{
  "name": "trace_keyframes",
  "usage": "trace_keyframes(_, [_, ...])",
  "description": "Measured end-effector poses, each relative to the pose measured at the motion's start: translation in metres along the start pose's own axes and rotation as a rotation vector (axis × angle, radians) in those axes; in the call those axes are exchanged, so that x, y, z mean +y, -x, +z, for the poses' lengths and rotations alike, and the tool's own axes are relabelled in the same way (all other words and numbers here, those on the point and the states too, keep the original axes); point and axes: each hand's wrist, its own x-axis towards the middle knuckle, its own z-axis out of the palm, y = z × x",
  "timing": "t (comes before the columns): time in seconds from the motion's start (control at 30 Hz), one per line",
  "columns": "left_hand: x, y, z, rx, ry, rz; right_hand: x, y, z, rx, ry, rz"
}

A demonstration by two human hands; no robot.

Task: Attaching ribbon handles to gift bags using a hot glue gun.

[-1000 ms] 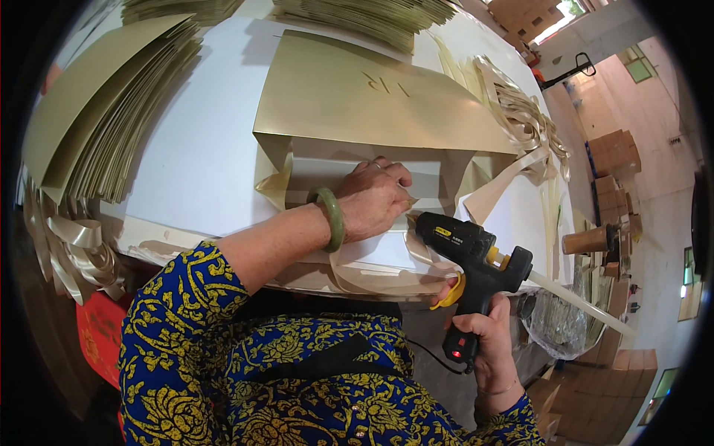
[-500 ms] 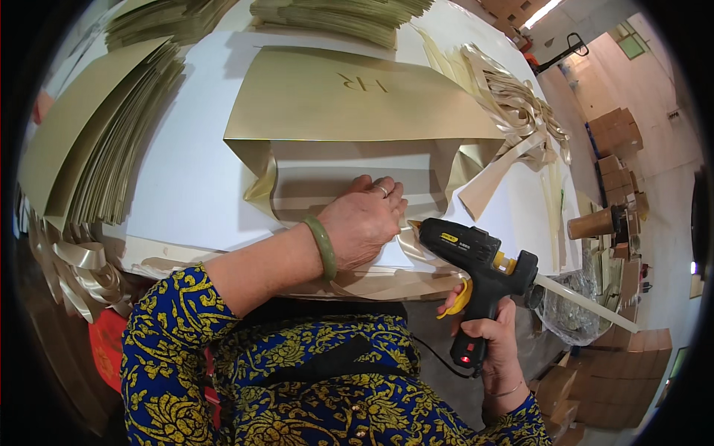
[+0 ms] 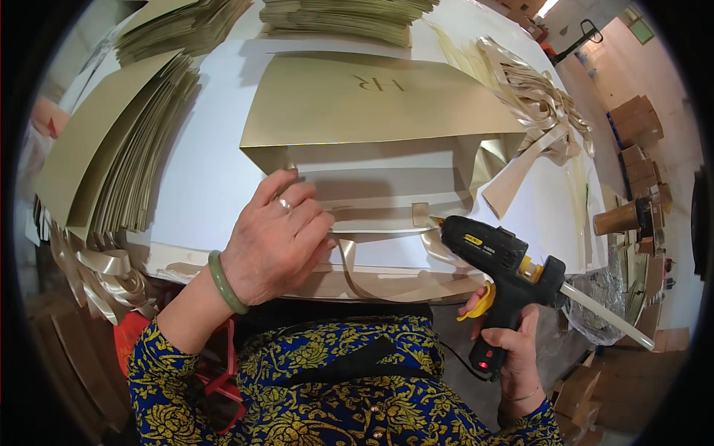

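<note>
A gold paper bag [image 3: 387, 104] lies on the table with its white-lined mouth toward me. My left hand [image 3: 279, 238], with a ring and a green bangle, is at the mouth's left corner. Its fingers are bent onto the bag's side fold; the thumb is largely hidden. My right hand [image 3: 513, 342] grips a black hot glue gun [image 3: 487, 249], a finger on the yellow trigger. The nozzle points left, close to a small square beige patch [image 3: 421, 214] on the bag's near inner panel. A beige satin ribbon [image 3: 353, 271] loops below the near edge.
Stacks of flat gold bags stand at the left [image 3: 126, 149] and along the far side [image 3: 342, 22]. Bundled satin ribbons [image 3: 539, 97] lie at the right, and more ribbons [image 3: 111, 275] hang at the left edge. A cord runs down from the gun. Cardboard boxes [image 3: 636, 123] are beyond the table.
My left hand has lifted off the inside of the bag and moved left to its corner, uncovering the square patch. The glue gun remains beside the patch; the view has shifted slightly.
</note>
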Motion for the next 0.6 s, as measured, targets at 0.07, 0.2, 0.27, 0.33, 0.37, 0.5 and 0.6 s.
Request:
trace_keyframes(0.07, [-0.004,0.011,0.002,-0.010,-0.019,0.003,0.000,0.001,0.005,-0.039,0.011,-0.026])
trace_keyframes(0.2, [-0.009,0.022,0.013,0.014,-0.093,0.086,0.002,0.002,0.018,-0.198,-0.028,0.033])
trace_keyframes(0.27, [-0.010,0.025,0.017,0.031,-0.098,0.084,0.006,0.000,0.029,-0.230,-0.025,0.054])
trace_keyframes(0.33, [-0.010,0.026,0.018,0.022,-0.062,0.081,0.008,-0.005,0.039,-0.278,-0.004,0.063])
trace_keyframes(0.37, [-0.010,0.026,0.018,0.021,-0.063,0.077,0.008,-0.008,0.043,-0.290,-0.003,0.070])
trace_keyframes(0.5, [-0.011,0.027,0.020,0.024,-0.036,0.077,0.008,-0.016,0.060,-0.274,0.080,0.132])
trace_keyframes(0.6, [-0.013,0.028,0.022,0.031,-0.013,0.082,0.007,-0.020,0.064,-0.256,0.058,0.083])
